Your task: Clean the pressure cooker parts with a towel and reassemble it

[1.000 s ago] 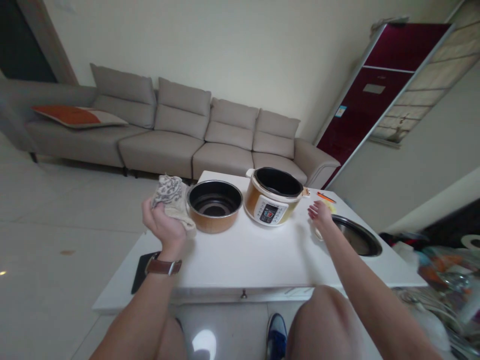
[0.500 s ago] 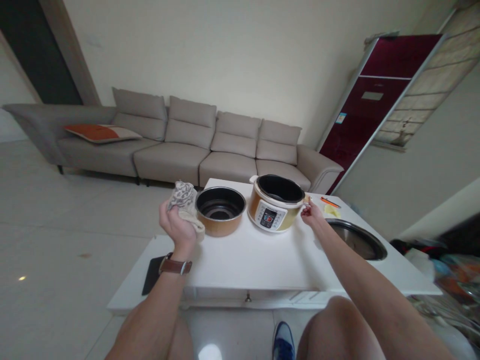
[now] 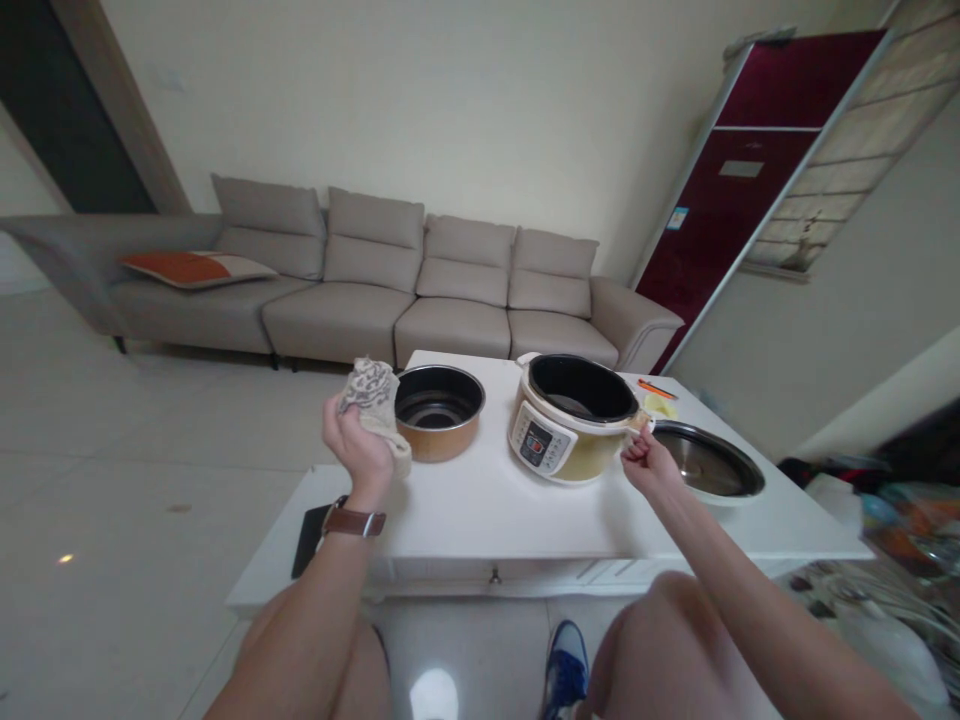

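Note:
A crumpled, patterned cloth (image 3: 373,392) is bunched in my left hand (image 3: 358,445), which is raised at the left of the low white table. Right beside it sits a round inner pot (image 3: 441,440), golden outside and black inside. My right hand (image 3: 648,462) grips the right side handle of the white-and-gold electric pressure cooker (image 3: 592,462). The cooker's top is open, with a dark interior, and its control panel faces front-left. To the right of that hand, a round lid (image 3: 712,465) lies on the table.
An orange-handled tool (image 3: 657,388) and a yellow item (image 3: 660,406) lie near the table's (image 3: 480,520) back right. A dark flat object (image 3: 307,540) is by my left wrist. Beyond the table stand a grey sofa (image 3: 465,325) and a dark red fridge (image 3: 739,200).
The pressure cooker has turned, its panel now facing more to the left, and it has shifted toward me and right with my right hand. My left hand still holds the cloth.

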Tool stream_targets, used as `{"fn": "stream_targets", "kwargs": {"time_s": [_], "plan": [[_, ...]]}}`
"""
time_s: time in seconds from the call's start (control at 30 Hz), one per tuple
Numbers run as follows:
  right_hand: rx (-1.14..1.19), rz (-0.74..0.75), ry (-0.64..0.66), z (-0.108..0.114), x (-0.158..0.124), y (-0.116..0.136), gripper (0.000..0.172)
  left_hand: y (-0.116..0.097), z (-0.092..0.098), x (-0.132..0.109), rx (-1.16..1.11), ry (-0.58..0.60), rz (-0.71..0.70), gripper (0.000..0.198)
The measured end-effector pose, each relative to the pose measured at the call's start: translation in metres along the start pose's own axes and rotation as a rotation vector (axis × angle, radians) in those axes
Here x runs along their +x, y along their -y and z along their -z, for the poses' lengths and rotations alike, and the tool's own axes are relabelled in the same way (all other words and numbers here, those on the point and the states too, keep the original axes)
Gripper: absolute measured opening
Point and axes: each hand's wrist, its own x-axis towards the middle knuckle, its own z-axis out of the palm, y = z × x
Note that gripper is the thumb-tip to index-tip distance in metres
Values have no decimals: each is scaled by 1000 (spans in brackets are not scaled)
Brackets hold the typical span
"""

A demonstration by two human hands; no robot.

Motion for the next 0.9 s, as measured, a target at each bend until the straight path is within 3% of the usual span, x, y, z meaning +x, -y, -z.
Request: {"fn": "stream_targets", "kwargs": {"time_s": [0.17,0.27,0.33,0.4,0.47,0.5,0.63,0.7,0.77,0.9], "plan": [[-205,83,-12,31,11,31,44,-4,6,1,22,-4,6,14],[-416,113,-29,47,17,55,36,-7,8,0,12,-2,16,13],[-557,164,-68,51,19,76,29,-9,9,-1,2,-4,25,12],[-709,306,-110,42,18,99,23,-10,10,-1,-2,3,29,11],[-1105,688,-56,17,14,113,17,-8,10,-2,-10,9,34,10],[-1250,814,43,-2,10,115,19,-7,9,-2,-12,10,37,10],[-1636,1041,413,-97,-5,84,35,3,4,0,21,10,50,13],[-1821,1095,556,-146,-7,56,46,7,1,1,41,13,43,13],[-2013,1055,593,-186,-3,31,58,10,-1,3,46,14,28,14],[-2222,854,626,-237,19,3,82,13,-3,3,36,41,13,14]]}}
